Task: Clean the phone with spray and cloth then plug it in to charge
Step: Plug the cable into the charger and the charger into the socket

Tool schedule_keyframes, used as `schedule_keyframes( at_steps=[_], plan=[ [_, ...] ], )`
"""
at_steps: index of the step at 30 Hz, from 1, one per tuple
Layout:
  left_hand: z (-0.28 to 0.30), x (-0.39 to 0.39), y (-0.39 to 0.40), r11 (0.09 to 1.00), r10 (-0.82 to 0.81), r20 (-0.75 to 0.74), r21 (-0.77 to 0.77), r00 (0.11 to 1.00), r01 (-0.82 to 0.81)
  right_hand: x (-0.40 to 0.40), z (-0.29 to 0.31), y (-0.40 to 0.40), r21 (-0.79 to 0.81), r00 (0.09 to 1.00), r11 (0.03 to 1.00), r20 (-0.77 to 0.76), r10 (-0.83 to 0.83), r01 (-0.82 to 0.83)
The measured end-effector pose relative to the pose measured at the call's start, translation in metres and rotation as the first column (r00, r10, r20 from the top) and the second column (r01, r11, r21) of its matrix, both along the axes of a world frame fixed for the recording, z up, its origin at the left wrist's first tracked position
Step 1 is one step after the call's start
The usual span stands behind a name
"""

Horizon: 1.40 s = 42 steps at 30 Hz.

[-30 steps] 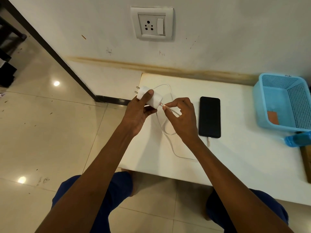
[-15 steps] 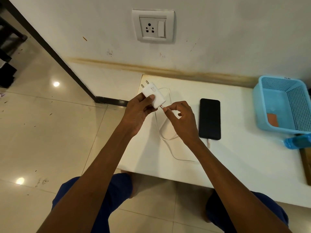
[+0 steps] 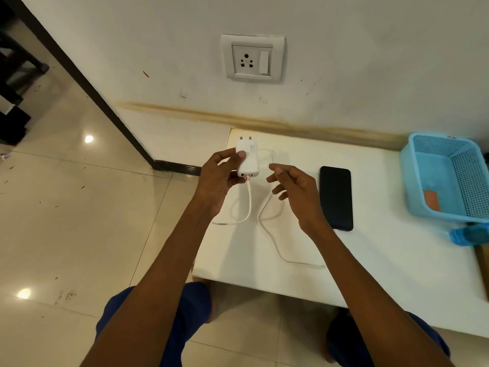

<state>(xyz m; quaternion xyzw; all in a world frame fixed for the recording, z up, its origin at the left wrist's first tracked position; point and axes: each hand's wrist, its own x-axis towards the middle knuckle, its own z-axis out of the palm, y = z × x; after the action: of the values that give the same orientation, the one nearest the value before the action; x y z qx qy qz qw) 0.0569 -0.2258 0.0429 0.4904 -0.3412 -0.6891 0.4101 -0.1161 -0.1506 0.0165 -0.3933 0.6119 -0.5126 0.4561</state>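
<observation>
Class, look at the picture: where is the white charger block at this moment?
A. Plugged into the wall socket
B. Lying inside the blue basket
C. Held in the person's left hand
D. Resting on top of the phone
C: the left hand grips the charger block above the table's edge, with its pins pointing towards the wall socket but well short of it, and the cable hanging from its lower end.

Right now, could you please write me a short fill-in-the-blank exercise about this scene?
1. The left hand holds the white ____.
2. The right hand holds ____.
3. The phone lies on the table with its screen ____.
4. The socket on the wall has ____ plugged into it.

Missing words: charger; nothing; dark; nothing
</observation>
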Motion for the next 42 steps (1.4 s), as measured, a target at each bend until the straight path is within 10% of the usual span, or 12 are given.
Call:
schedule_keyframes(
  at_steps=[22, 42],
  plan=[
    [0.004, 0.012, -0.003, 0.977, -0.140, 0.049, -0.154, 0.989, 0.146, 0.006, 0.036, -0.037, 0.146, 0.942, 0.980, 0.325, 0.081, -0.135],
    [0.008, 0.024, -0.017, 0.944, 0.213, -0.013, -0.254, 0.977, -0.210, 0.014, 0.082, -0.121, 0.053, 0.941, 0.995, 0.323, -0.099, 0.087]
  ],
)
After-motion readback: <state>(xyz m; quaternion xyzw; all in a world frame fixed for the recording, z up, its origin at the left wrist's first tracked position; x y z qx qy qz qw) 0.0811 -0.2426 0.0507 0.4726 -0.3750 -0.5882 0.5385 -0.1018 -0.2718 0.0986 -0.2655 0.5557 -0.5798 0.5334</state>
